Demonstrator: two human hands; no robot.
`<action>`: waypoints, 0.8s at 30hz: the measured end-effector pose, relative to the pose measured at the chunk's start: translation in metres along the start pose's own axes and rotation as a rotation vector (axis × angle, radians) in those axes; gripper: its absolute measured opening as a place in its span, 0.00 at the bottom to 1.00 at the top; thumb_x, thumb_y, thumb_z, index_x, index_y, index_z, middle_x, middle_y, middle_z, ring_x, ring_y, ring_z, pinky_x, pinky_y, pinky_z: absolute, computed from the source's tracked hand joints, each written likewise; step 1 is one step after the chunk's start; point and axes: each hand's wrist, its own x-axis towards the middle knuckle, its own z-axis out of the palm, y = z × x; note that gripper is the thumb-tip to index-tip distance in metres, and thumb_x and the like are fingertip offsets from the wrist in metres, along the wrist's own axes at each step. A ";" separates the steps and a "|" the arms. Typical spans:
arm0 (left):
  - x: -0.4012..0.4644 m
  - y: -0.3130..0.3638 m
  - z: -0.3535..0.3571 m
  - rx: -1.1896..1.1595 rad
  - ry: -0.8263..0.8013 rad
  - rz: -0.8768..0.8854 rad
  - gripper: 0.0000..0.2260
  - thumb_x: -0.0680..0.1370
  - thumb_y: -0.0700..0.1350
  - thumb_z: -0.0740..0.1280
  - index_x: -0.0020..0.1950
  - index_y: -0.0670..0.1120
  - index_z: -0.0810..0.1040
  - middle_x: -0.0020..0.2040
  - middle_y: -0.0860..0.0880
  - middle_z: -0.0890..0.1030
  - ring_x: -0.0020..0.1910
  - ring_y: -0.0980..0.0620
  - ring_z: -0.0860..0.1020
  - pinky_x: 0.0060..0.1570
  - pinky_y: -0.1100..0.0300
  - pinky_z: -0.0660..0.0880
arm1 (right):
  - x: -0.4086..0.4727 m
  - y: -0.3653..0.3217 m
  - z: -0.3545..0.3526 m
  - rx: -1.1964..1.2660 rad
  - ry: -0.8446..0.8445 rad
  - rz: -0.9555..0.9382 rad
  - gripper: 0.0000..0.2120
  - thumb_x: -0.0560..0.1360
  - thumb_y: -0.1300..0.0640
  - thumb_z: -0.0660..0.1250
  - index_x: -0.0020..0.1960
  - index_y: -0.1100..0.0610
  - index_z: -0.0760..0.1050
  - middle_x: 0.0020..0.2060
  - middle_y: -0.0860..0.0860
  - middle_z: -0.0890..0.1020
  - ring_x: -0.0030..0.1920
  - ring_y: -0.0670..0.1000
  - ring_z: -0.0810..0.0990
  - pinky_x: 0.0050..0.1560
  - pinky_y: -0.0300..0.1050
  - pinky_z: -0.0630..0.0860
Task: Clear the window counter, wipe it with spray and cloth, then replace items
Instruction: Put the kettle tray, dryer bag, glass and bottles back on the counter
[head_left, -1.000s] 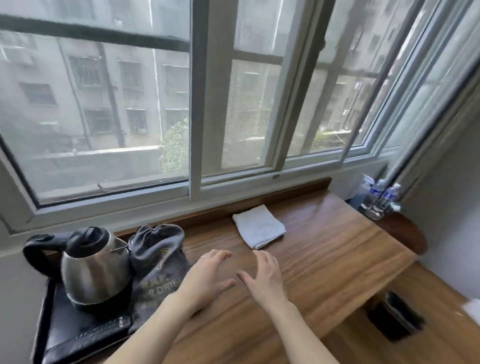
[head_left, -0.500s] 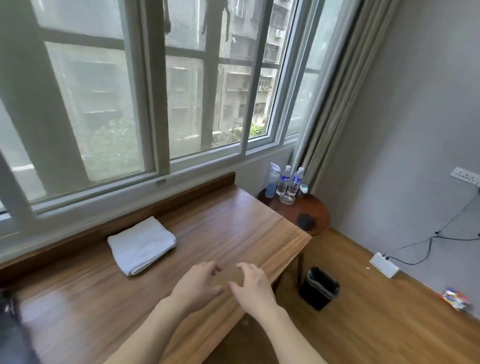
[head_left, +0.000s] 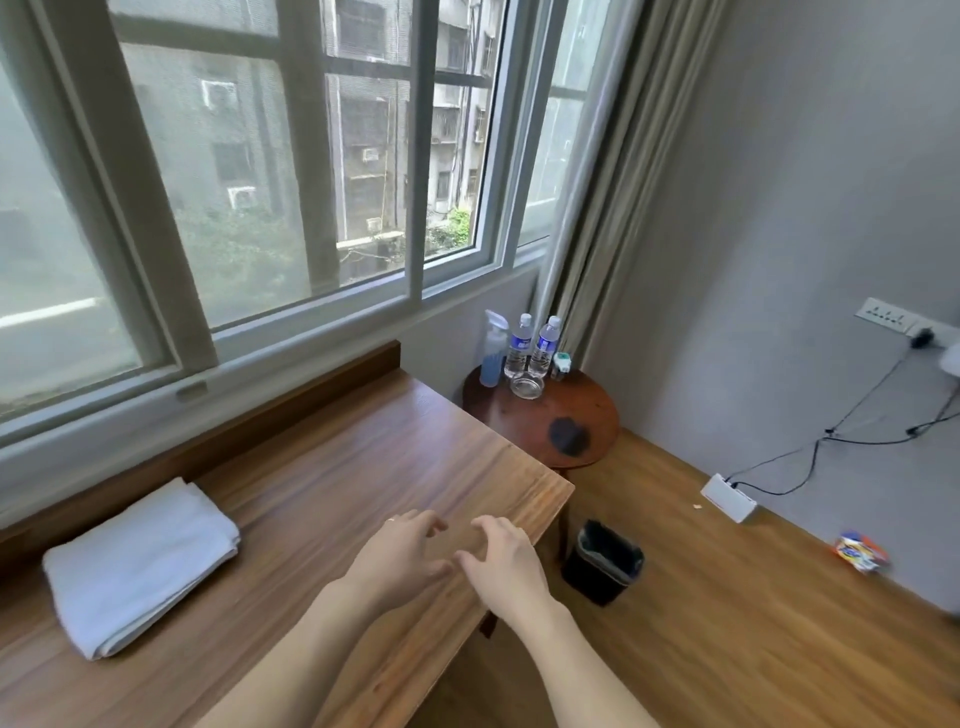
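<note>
The fingers (head_left: 434, 522) of the left hand (head_left: 400, 558) are loosely curled and a little apart, holding nothing, above the wooden worktop (head_left: 322, 483) near its right end; a thin ring shows on one of them. The right hand (head_left: 501, 564) lies just beside it, thumbs nearly meeting, its fingers likewise relaxed, slightly bent and closed round nothing. Both bare forearms run down to the lower edge of the view. Well to the left on the worktop, near the raised back edge under the window (head_left: 260, 182), lies a folded white cloth (head_left: 140, 566). Past the worktop's right end stands a round dark wooden side table (head_left: 597, 415), carrying a spray bottle (head_left: 493, 351) of blue liquid, two clear water bottles (head_left: 530, 345) with blue labels whose writing is too small to read, a shallow glass dish (head_left: 527, 385) whose contents cannot be made out, a small white-and-green thing, and a dark patch or object on the tabletop. On the wooden floor beside the worktop's leg stands a black waste bin (head_left: 602, 564) with a liner, its inside not visible. A beige curtain (head_left: 623, 182) hangs in the corner.
</note>
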 end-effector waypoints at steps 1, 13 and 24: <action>0.012 0.000 -0.001 -0.002 -0.001 0.004 0.21 0.74 0.57 0.69 0.66 0.55 0.73 0.61 0.57 0.75 0.60 0.58 0.72 0.58 0.63 0.72 | 0.011 0.002 -0.003 0.007 0.000 0.004 0.24 0.80 0.45 0.65 0.74 0.48 0.67 0.71 0.47 0.70 0.70 0.49 0.68 0.68 0.46 0.71; 0.125 0.012 -0.002 0.005 -0.011 0.028 0.22 0.74 0.54 0.70 0.67 0.52 0.73 0.63 0.55 0.76 0.63 0.54 0.71 0.58 0.61 0.70 | 0.119 0.029 -0.036 -0.015 0.021 0.055 0.23 0.79 0.46 0.66 0.72 0.51 0.69 0.69 0.48 0.72 0.70 0.51 0.67 0.69 0.48 0.69; 0.229 0.076 0.038 -0.031 0.039 -0.072 0.18 0.74 0.52 0.68 0.63 0.53 0.74 0.59 0.54 0.77 0.61 0.52 0.72 0.58 0.58 0.71 | 0.204 0.122 -0.111 -0.068 -0.034 -0.012 0.23 0.79 0.46 0.65 0.72 0.50 0.70 0.68 0.47 0.74 0.69 0.50 0.70 0.69 0.48 0.71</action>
